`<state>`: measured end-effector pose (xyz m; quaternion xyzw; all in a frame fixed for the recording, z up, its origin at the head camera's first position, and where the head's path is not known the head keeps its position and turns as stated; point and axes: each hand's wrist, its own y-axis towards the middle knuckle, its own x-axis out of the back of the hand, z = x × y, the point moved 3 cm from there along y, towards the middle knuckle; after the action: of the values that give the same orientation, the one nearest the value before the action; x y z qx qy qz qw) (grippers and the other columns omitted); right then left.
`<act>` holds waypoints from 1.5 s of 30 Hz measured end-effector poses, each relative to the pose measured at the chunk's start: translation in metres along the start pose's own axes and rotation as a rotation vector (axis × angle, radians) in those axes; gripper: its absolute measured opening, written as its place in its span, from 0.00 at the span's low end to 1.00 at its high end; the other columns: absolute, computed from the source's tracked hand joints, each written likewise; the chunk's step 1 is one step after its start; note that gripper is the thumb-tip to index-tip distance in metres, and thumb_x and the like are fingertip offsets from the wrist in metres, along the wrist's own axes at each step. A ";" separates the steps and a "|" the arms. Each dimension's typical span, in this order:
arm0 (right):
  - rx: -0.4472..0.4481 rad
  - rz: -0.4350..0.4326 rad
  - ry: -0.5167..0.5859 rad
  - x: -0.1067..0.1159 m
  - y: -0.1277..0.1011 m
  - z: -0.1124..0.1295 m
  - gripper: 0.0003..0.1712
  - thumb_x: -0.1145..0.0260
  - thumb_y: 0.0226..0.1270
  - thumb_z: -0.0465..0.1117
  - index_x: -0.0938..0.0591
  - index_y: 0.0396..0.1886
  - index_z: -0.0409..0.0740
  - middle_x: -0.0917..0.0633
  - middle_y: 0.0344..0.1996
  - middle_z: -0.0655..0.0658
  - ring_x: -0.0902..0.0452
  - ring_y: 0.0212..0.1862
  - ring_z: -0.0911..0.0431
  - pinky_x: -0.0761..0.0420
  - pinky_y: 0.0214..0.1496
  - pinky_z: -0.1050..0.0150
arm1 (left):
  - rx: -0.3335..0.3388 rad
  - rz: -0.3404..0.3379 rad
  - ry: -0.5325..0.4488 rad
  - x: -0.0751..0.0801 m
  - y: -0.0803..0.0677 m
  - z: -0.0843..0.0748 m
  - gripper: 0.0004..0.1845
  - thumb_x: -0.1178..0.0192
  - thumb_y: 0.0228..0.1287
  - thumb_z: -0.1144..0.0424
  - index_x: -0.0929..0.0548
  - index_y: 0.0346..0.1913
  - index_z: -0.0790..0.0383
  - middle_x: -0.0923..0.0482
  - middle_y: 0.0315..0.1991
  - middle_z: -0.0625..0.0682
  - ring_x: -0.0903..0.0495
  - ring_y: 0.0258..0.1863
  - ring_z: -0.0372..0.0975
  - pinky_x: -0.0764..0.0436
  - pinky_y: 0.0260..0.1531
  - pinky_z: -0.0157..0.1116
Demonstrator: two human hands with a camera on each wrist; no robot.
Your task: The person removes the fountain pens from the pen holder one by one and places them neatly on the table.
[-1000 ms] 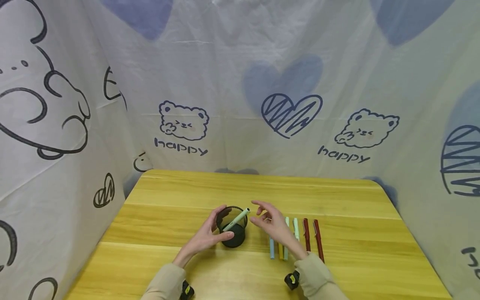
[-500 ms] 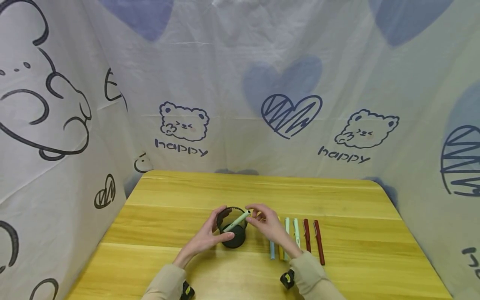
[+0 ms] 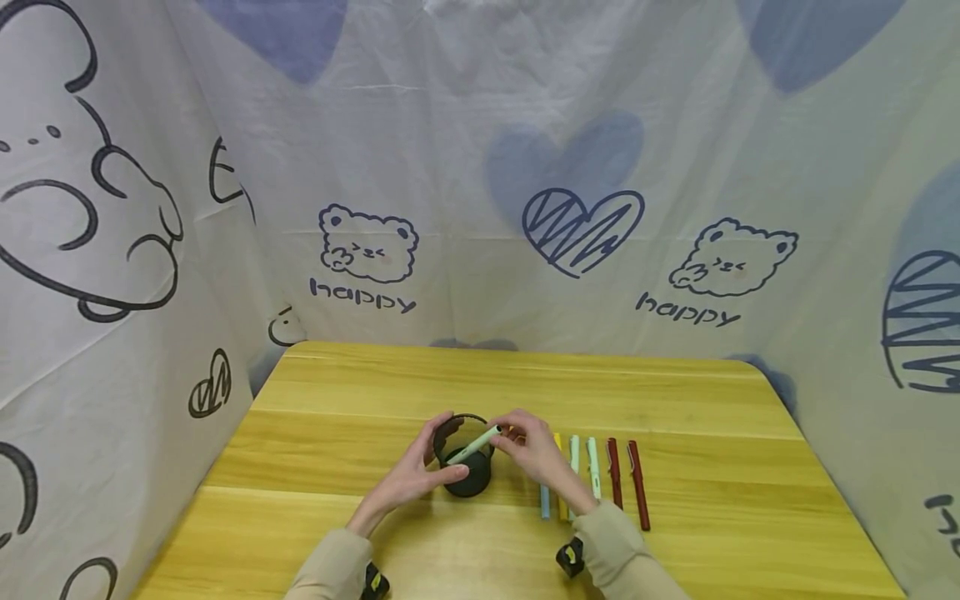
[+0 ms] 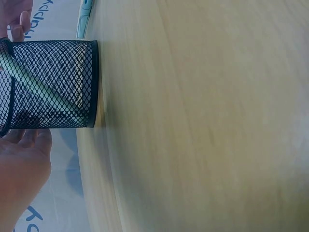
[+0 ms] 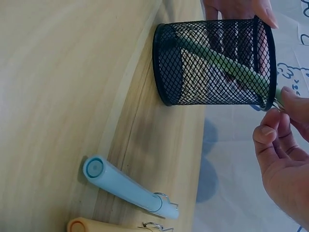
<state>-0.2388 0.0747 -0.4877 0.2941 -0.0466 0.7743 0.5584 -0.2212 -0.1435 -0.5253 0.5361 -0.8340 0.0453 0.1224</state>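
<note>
Black mesh pen cup [image 3: 465, 457] stands upright on the yellow wooden surface [image 3: 675, 400], near centre and toward the front edge. Left hand [image 3: 408, 477] wraps the cup wall from about 8 o'clock, fingers and thumb curled round it; in the left wrist view the palm [image 4: 21, 164] lies against the mesh and steadies the cup. One pale green pen [image 3: 474, 446] sits inside the cup, tilted: lower end down at the cup floor on the 8 o'clock side, upper end leaning over the rim toward 2 o'clock. Long axis therefore runs 8-to-2 in the head view. Right hand [image 3: 536, 454] sits at 3 o'clock of the cup, fingertips [image 5: 270, 131] closed in a pinch on the pen's projecting top just outside the rim; the right wrist view shows thumb and forefinger meeting at that end. Right hand is the nearer one to the pen tip; left hand touches only the cup. Key relation: the pen top lies at the rim directly in front of the right fingertips, shaft slanting down and away toward the left hand. Remaining pens [image 3: 592, 475] lie in a row on the surface at 3 to 4 o'clock of the cup, parallel, long axes 12-to-6: light blue [image 5: 128, 188], yellow, two pale green, two dark red [image 3: 637, 483].
</note>
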 end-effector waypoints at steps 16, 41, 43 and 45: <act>-0.026 -0.148 0.029 0.000 -0.003 -0.001 0.08 0.32 0.67 0.36 0.13 0.44 0.38 0.18 0.33 0.45 0.26 0.34 0.65 0.25 0.32 0.73 | -0.028 0.004 -0.006 0.000 0.001 -0.001 0.47 0.32 0.66 0.61 0.51 0.80 0.57 0.43 0.79 0.59 0.45 0.79 0.56 0.45 0.74 0.66; 0.017 -0.422 0.580 0.006 -0.024 -0.009 0.14 0.40 0.75 0.32 0.23 0.52 0.24 0.15 0.43 0.24 0.14 0.37 0.63 0.13 0.39 0.68 | -0.066 0.021 -0.013 -0.001 0.004 0.001 0.46 0.33 0.66 0.62 0.50 0.79 0.58 0.42 0.79 0.61 0.44 0.79 0.56 0.45 0.74 0.65; 0.037 -0.459 0.623 0.007 -0.026 -0.011 0.14 0.41 0.75 0.31 0.25 0.53 0.24 0.12 0.41 0.32 0.14 0.36 0.62 0.12 0.41 0.68 | -0.067 0.020 -0.013 -0.001 0.003 0.001 0.46 0.33 0.66 0.62 0.50 0.79 0.58 0.43 0.79 0.61 0.44 0.79 0.56 0.45 0.75 0.65; 0.023 -0.492 0.652 0.009 -0.029 -0.011 0.14 0.41 0.75 0.30 0.25 0.55 0.25 0.11 0.39 0.41 0.13 0.35 0.62 0.12 0.43 0.67 | -0.063 0.020 -0.012 -0.001 0.003 0.002 0.46 0.33 0.66 0.62 0.51 0.79 0.58 0.43 0.79 0.61 0.45 0.79 0.56 0.45 0.75 0.65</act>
<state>-0.2193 0.0976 -0.4998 0.0416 0.2132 0.6706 0.7093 -0.2240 -0.1415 -0.5270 0.5237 -0.8411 0.0169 0.1340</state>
